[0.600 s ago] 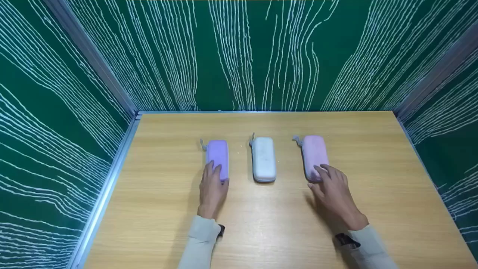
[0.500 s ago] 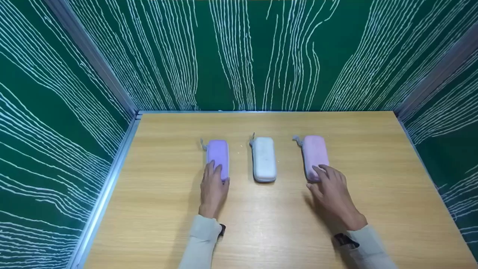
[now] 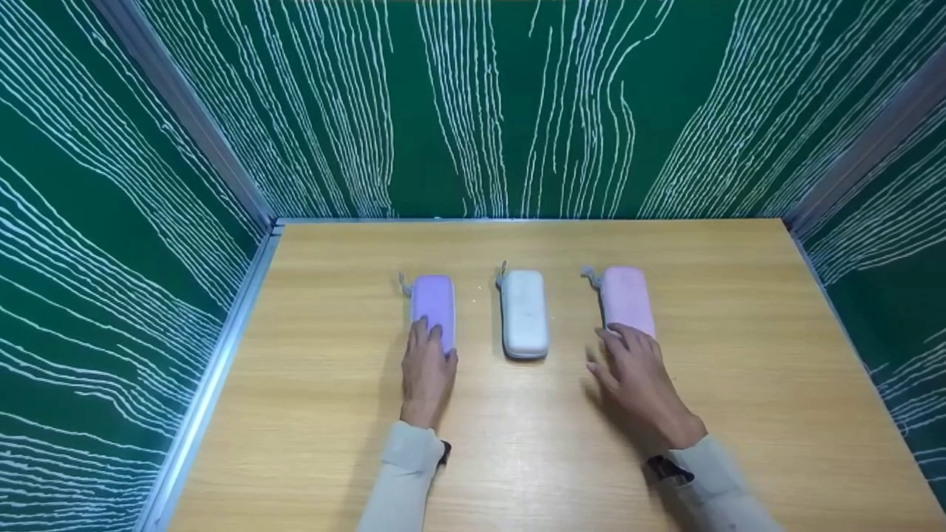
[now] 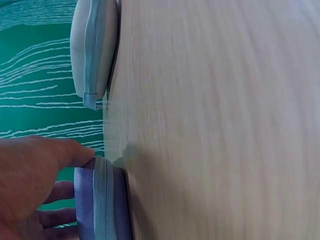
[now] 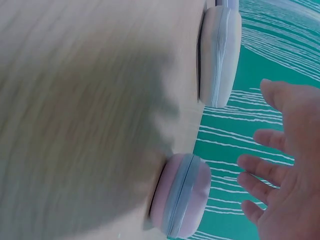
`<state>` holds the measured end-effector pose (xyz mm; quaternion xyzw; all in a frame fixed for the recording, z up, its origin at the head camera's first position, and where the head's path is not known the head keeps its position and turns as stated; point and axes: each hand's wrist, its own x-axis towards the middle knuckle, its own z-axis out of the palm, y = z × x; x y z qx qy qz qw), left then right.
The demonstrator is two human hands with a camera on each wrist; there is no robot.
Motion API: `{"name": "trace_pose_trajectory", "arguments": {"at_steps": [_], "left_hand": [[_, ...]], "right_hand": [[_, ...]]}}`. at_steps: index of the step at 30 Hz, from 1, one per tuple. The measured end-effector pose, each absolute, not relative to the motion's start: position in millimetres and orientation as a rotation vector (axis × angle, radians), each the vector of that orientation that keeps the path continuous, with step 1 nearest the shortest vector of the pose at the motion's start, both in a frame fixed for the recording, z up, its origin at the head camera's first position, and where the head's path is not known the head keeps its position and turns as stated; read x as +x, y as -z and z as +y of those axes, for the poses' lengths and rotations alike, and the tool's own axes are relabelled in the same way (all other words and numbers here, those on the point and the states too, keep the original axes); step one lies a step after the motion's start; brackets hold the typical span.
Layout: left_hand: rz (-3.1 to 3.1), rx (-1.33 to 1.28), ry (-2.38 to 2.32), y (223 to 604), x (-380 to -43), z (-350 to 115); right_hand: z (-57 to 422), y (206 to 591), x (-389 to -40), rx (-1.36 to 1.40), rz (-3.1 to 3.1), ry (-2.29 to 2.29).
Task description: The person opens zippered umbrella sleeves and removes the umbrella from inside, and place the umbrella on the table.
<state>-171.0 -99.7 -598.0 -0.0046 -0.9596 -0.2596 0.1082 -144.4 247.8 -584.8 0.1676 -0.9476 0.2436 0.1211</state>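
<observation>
Three zippered hard cases lie in a row on the wooden table (image 3: pixel 510 443): a purple case (image 3: pixel 433 295) at left, a white case (image 3: pixel 525 314) in the middle and a pink case (image 3: pixel 627 299) at right. My left hand (image 3: pixel 429 377) rests its fingers on the near half of the purple case. Its thumb touches the case's near right corner in the left wrist view. Over the near end of the pink case is my right hand (image 3: pixel 641 380), fingers spread and holding nothing. The right wrist view shows a gap between this hand and the pink case (image 5: pixel 180 195).
Green walls (image 3: pixel 576 111) with wavy white lines enclose the table at the back and both sides. Metal framing (image 3: pixel 207 414) runs along the left edge. Each case has a grey zip pull or strap at its far left corner.
My right hand has shifted left and lifted away from the pink case, its thumb now farther out toward the white case. The left hand and the cases stay in place.
</observation>
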Motion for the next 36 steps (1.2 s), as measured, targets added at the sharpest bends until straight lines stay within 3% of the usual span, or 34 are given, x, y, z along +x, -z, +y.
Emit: {"name": "trace_pose_trajectory", "arguments": {"at_steps": [36], "left_hand": [[-2.836,0.015,0.660,596,-169,-95]], "right_hand": [[210,584,-166,0.682,-2.731,-0.728]]}}
